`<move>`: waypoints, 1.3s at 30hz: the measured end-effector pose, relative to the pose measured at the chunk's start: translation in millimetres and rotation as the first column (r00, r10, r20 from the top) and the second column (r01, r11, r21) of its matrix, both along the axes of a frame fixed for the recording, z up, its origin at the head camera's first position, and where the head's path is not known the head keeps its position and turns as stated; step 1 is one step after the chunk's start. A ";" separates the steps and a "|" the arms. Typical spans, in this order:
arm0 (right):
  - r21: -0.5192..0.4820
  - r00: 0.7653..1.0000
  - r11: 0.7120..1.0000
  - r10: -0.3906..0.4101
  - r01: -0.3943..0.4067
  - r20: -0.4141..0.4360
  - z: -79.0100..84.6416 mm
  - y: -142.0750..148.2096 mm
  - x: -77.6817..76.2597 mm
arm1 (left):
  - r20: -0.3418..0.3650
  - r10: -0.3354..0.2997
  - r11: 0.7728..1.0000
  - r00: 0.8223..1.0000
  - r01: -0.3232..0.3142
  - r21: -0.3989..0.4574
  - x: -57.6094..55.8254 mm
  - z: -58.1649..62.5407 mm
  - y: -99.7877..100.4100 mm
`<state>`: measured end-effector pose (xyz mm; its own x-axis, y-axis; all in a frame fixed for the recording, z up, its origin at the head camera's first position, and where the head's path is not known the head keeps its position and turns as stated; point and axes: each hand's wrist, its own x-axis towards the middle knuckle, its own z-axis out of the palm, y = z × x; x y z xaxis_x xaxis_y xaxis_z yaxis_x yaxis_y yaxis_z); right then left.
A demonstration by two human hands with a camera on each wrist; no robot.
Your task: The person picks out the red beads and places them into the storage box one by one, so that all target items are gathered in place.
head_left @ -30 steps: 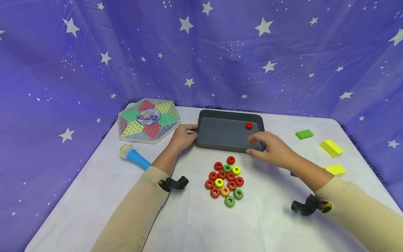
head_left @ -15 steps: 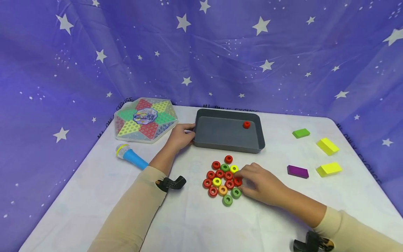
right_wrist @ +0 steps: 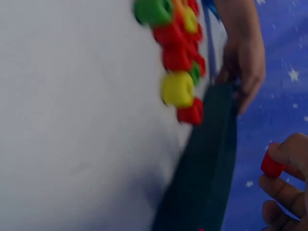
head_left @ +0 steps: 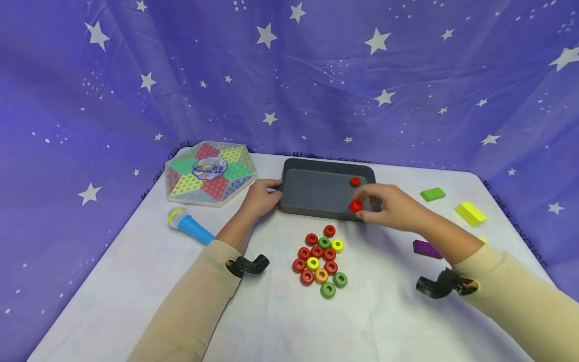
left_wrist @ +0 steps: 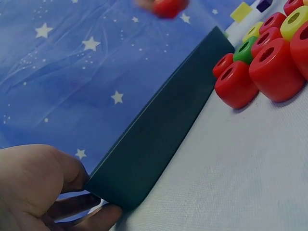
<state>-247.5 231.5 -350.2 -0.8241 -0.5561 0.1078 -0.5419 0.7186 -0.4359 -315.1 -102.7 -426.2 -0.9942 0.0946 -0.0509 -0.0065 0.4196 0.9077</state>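
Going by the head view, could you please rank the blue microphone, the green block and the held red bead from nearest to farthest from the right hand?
1. Red bead: pinched by the right hand.
2. Green block: on the table, to that hand's right.
3. Blue microphone: over on the table's left side.

White table bears tray, beads, blocks, microphone, game box.

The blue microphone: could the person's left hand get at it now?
Probably not yet: the left hand grips the gray tray. Letting go should free it, since the blue microphone lies close by, its handle end hidden behind the forearm.
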 end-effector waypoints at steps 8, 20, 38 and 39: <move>-0.013 0.990 0.991 -0.135 0.136 0.040 15.0 -12.3 -77.1 | -0.003 0.005 1.000 1.000 -0.005 -0.005 0.5 -0.7 0.2; 0.377 0.968 0.898 -0.168 0.228 -0.184 -38.4 -32.2 -128.9 | -0.017 -0.002 1.000 1.000 0.002 -0.009 1.8 -0.8 1.6; 0.111 0.997 0.992 0.072 -0.068 -0.032 -16.9 -35.6 -19.0 | -0.003 -0.006 0.999 1.000 0.006 -0.033 3.3 0.5 2.8; 0.131 0.997 0.988 0.082 -0.080 -0.008 -20.2 -38.1 -11.4 | 0.003 -0.007 1.000 1.000 0.008 -0.030 3.1 0.2 2.0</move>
